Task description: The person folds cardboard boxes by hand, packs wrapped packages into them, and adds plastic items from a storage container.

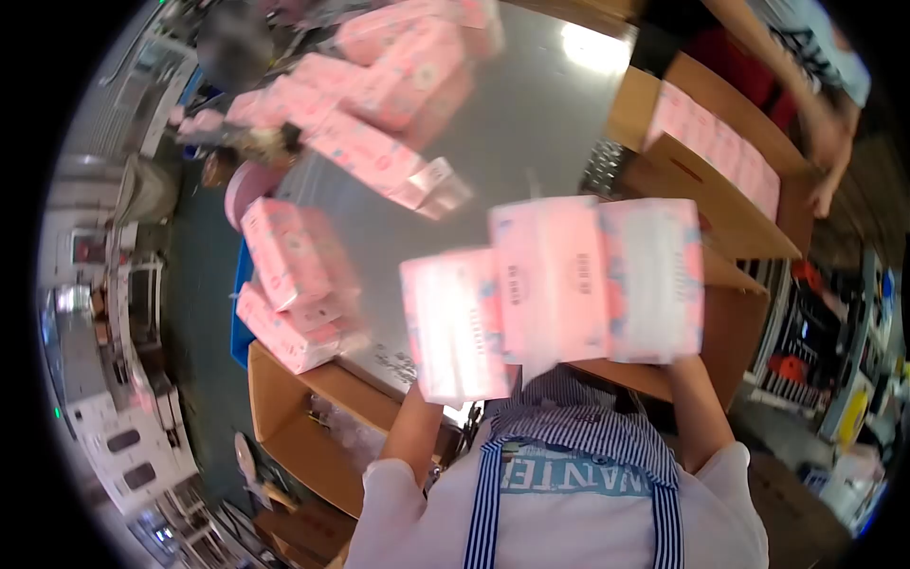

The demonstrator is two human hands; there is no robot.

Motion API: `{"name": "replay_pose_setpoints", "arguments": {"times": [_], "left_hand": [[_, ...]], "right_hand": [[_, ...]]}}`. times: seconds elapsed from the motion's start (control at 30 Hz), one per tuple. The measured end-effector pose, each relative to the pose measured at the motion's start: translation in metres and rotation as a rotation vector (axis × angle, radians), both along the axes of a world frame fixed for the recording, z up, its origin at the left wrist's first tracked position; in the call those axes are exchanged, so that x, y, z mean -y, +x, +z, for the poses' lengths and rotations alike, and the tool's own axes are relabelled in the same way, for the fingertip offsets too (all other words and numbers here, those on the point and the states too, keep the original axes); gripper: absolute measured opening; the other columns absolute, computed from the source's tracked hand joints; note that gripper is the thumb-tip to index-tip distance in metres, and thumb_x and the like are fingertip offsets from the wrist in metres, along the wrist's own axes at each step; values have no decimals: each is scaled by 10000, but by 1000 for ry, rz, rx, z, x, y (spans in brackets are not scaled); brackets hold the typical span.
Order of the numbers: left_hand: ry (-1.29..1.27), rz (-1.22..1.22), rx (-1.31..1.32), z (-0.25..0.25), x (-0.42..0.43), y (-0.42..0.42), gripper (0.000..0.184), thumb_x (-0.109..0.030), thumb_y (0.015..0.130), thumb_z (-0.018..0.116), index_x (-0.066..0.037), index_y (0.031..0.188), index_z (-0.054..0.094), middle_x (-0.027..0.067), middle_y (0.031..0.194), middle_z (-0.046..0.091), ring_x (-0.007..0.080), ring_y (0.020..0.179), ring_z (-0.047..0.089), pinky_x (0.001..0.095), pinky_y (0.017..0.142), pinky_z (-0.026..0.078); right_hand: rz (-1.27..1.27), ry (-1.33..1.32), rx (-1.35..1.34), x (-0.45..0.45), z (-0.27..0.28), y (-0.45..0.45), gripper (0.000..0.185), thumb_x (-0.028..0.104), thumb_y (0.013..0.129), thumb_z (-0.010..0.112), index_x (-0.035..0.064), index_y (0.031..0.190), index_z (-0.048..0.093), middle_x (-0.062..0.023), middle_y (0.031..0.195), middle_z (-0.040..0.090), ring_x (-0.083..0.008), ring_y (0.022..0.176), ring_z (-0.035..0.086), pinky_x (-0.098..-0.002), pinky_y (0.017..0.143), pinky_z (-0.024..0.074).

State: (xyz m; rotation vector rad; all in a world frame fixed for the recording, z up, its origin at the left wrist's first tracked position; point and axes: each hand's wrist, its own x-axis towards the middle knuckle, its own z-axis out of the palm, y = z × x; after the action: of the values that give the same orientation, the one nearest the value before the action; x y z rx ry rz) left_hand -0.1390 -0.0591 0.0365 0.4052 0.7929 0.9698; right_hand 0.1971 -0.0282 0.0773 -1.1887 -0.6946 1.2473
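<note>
Three pink tissue packs (550, 280) hang side by side in a row above the metal table's near edge, blurred a little by motion. My left hand (427, 410) grips the row at its left end, its fingers mostly hidden behind the pack. At the right end my right hand (688, 370) presses from below and behind, also largely covered. Further packs (365, 156) lie heaped at the table's far left. A smaller stack of tissue packs (289, 270) rests at the left edge.
A carton (725, 204) at the right holds a row of pink packs, with a co-worker's hand (823, 194) beside it. Another open carton (322, 417) stands at the lower left, containing clear plastic. The metal table (531, 104) lies between.
</note>
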Motion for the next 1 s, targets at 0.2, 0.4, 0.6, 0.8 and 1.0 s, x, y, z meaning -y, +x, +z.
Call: {"name": "replay_pose_setpoints", "arguments": {"times": [0.2,0.4,0.6,0.8,1.0], "left_hand": [[32,-405,318,-15,-26,167,737,-594,880,384,-56,1377,299,89,1324,455,221,1155,501,384,955,438],[-315,-767,140,-29,-37,242,896,-735,775,383,-143,1427,219,55,1438,303,263,1310,301,435,1030,307],[256,-595,-989,-121,-29,267,428,-327,823,585,-88,1177,552,164,1104,607,271,1018,584,347,832,458],[514,-544,-1353,-127,-27,277,206,-205,785,597,-45,908,639,154,864,655,283,803,632,366,696,486],[655,-184,-1497,-25,-51,237,184,-91,762,593,-70,935,653,114,863,614,260,819,583,339,747,466]], "right_hand": [[-554,-86,-64,118,16,131,405,261,919,446,32,1253,451,-100,1172,549,-213,1060,547,-358,899,454],[-491,-513,-143,140,-27,166,482,317,943,454,12,1309,385,-107,1221,509,-202,1100,502,-319,930,416],[-120,-343,1272,96,-54,129,417,215,750,696,39,1063,484,-183,993,521,-374,925,513,-434,790,438],[136,-653,1052,49,-125,165,525,298,788,664,-32,1137,453,-240,1128,523,-415,980,549,-440,810,468],[782,-570,1220,62,-159,180,444,201,727,632,-35,1095,553,-249,1025,599,-378,931,593,-423,810,478]]}}
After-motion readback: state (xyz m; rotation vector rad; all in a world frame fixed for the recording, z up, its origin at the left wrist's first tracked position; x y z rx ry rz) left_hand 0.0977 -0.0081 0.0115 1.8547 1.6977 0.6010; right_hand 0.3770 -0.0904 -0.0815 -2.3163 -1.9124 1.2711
